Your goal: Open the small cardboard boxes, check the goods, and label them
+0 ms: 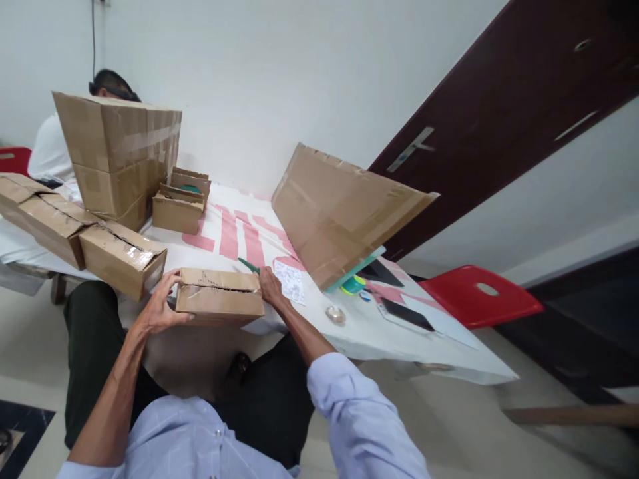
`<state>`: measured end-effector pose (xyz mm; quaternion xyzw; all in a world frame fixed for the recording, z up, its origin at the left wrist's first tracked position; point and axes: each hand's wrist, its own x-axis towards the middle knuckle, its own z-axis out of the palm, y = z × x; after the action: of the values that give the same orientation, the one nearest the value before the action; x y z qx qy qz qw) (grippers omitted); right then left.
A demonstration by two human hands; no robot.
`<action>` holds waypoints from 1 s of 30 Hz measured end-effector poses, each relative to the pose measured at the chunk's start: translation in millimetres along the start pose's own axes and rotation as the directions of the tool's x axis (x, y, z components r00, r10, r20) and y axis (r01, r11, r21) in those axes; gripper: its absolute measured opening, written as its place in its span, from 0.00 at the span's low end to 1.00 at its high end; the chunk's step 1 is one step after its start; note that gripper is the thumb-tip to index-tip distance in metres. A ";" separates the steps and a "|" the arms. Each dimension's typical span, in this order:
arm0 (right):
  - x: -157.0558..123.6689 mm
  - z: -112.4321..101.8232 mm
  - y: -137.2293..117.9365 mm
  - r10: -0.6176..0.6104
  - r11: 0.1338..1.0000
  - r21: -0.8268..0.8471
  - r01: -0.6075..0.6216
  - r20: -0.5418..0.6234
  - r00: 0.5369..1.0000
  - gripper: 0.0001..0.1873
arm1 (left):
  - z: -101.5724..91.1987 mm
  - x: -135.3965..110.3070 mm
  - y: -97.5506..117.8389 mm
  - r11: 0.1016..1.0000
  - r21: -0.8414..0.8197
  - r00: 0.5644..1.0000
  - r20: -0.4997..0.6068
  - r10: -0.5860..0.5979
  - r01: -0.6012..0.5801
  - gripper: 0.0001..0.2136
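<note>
A small flat cardboard box [219,296] lies at the near edge of the white table [349,332], its top taped shut. My left hand [158,306] grips the box's left end with the fingers curled round it. My right hand [269,285] rests at the box's right end, closed round a green-handled tool [248,266] that points away to the left. A white slip of paper [290,281] lies just right of that hand.
Several cardboard boxes stand at the left, a tall one [120,156] at the back. A big flat carton [339,213] leans at the right. Tape rolls [353,285], a phone [405,314] and a red chair [479,296] are beyond. Another person [52,150] sits behind the tall box.
</note>
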<state>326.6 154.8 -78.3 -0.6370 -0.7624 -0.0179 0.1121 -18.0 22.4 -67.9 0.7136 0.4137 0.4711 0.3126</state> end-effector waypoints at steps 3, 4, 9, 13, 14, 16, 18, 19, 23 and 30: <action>3.9 -28.8 -4.4 0.053 0.993 0.111 -0.039 -0.123 0.991 0.21 | -0.3 0.0 -1.6 1.000 0.015 0.999 0.034 0.009 -0.009 0.34; 1.7 -41.6 -7.5 0.029 0.983 0.181 0.001 -0.165 0.986 0.21 | -0.3 0.0 -1.6 1.000 0.015 0.999 0.041 0.010 -0.011 0.37; -34.4 -113.2 -41.4 -0.271 0.740 0.513 0.435 -0.364 0.891 0.18 | -1.8 0.0 4.3 0.999 0.033 0.998 0.063 0.012 -0.014 0.48; -59.9 -149.6 -68.7 -0.481 0.699 0.437 0.566 -0.299 0.824 0.16 | -2.4 0.0 8.0 0.998 0.052 0.998 0.058 0.022 -0.025 0.51; -62.0 -154.0 -70.4 -0.512 0.697 0.421 0.580 -0.274 0.814 0.16 | -2.2 0.1 7.8 0.998 0.057 0.998 0.051 0.022 -0.025 0.52; -61.1 -158.3 -64.8 -0.546 0.703 0.391 0.594 -0.240 0.803 0.16 | -1.8 0.3 6.3 0.998 0.066 0.999 0.039 0.019 -0.021 0.52; -54.8 -156.5 -47.8 -0.513 0.735 0.359 0.576 -0.261 0.817 0.16 | -2.9 0.7 4.3 0.997 0.072 1.000 0.026 0.010 -0.012 0.53; -50.5 -152.8 -36.2 -0.463 0.761 0.349 0.547 -0.298 0.834 0.17 | -4.2 1.0 3.3 0.997 0.073 1.000 0.017 0.002 -0.004 0.53; -34.8 -110.5 10.8 -0.171 0.863 0.378 0.334 -0.404 0.899 0.17 | -12.6 3.0 0.7 0.998 0.049 0.999 -0.035 -0.033 0.034 0.53; -35.6 3.1 27.7 0.133 0.926 0.377 -0.028 -0.257 0.957 0.17 | -17.0 5.5 -0.2 0.997 0.031 0.992 -0.105 -0.063 0.066 0.53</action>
<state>359.0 126.0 -91.4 -0.6266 -0.7018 0.0413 0.3364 -32.7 28.2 -59.7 0.6796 0.4603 0.4901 0.2935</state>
